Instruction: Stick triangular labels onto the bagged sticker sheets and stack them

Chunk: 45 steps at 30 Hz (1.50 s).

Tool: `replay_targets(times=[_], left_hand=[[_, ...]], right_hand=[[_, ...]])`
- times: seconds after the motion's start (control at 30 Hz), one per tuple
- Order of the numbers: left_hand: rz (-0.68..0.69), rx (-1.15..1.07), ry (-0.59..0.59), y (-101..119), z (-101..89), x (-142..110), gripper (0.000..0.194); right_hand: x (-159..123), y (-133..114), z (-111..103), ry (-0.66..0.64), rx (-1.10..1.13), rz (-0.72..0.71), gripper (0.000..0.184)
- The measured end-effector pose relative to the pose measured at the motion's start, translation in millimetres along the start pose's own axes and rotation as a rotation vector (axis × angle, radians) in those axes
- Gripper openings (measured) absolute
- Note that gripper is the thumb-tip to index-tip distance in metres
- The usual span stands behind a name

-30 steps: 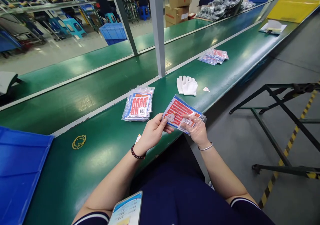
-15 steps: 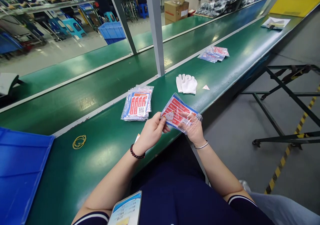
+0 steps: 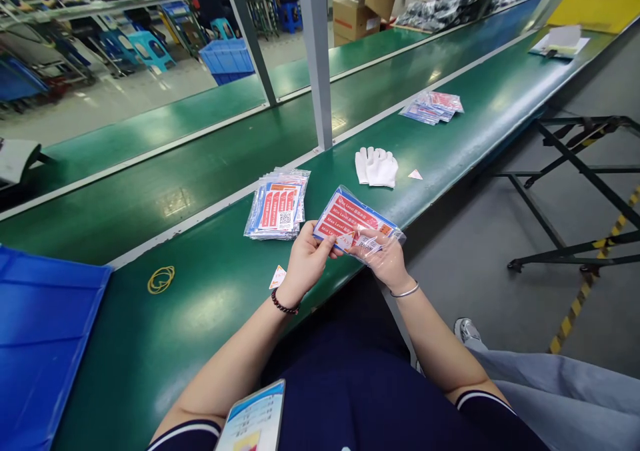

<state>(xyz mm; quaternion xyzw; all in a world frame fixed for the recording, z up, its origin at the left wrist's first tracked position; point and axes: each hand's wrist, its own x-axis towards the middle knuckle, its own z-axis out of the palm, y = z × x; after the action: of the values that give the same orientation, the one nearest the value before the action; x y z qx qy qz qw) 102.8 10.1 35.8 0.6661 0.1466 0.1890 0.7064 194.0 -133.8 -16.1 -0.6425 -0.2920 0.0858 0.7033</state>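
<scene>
Here, left hand (image 3: 309, 256) and right hand (image 3: 389, 261) clamped on packet (image 3: 345, 212), by bench edge (image 3: 429, 201), narrow gap to gloves (image 3: 377, 169)

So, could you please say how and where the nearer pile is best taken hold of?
Probably its edge facing the camera, from that side: the unevenly stacked pile lies flat, far edge by the white strip, so pinching top to bottom should hold it together.

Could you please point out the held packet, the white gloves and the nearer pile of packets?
Held packet (image 3: 349, 215), head view: on its printed front.
White gloves (image 3: 379, 170), head view: on the middle of the pair.
Nearer pile of packets (image 3: 277, 207), head view: on the top packet's printed face.
</scene>
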Motion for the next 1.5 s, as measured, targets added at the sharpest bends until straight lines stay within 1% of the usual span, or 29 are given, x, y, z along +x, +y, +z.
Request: replay_targets(times=[0.1,0.2,0.3,0.37,0.43,0.53,0.63,0.73,0.83,0.97,1.03,1.23,1.33,1.4,1.5], left_hand=[[-0.012,-0.044,0.031,-8,3.8,-3,0.041],[-0.033,-0.099,0.049,-16,5.2,-8,0.038],[-0.112,-0.295,0.111,-23,3.5,-14,0.039],[-0.219,-0.473,0.14,-27,1.2,-18,0.041],[-0.304,-0.616,0.17,-30,-1.3,-21,0.039],[-0.353,-0.766,0.256,-32,-4.8,-25,0.025],[-0.407,-0.9,0.329,-34,-6.4,-25,0.011],[-0.447,-0.995,0.347,-35,-5.6,-25,0.01],[-0.455,-1.019,0.323,-38,-5.4,-26,0.011],[-0.432,-0.973,0.315,-41,-9.7,-27,0.016],[-0.429,-0.953,0.311,-41,-11.5,-27,0.018],[-0.438,-0.952,0.279,-41,-7.4,-29,0.023],[-0.43,-0.952,0.272,-42,-6.2,-31,0.027],[-0.417,-0.935,0.271,-43,-6.8,-31,0.028],[-0.394,-0.904,0.28,-44,-7.8,-32,0.029]], right_hand=[[0,0,-2,-0.025,-0.031,-0.012,0.035],[1,-4,-4,0.015,-0.098,0.019,0.026],[7,-9,-1,0.002,-0.048,0.1,0.026],[14,-13,5,-0.029,0.047,0.115,0.027],[22,-19,13,-0.038,0.095,0.081,0.028],[36,-28,24,-0.019,0.062,0.018,0.023],[47,-36,34,0.0,0.07,-0.008,0.019],[52,-40,45,-0.015,0.099,-0.007,0.018],[55,-41,53,-0.006,0.063,-0.037,0.017],[58,-44,55,0.125,-0.116,-0.118,0.02],[59,-47,53,0.145,-0.14,-0.142,0.02],[60,-49,48,0.123,-0.111,-0.125,0.023],[60,-51,46,0.069,-0.141,-0.123,0.023],[60,-55,46,0.042,-0.211,-0.139,0.021],[60,-63,46,0.019,-0.379,-0.186,0.018]])
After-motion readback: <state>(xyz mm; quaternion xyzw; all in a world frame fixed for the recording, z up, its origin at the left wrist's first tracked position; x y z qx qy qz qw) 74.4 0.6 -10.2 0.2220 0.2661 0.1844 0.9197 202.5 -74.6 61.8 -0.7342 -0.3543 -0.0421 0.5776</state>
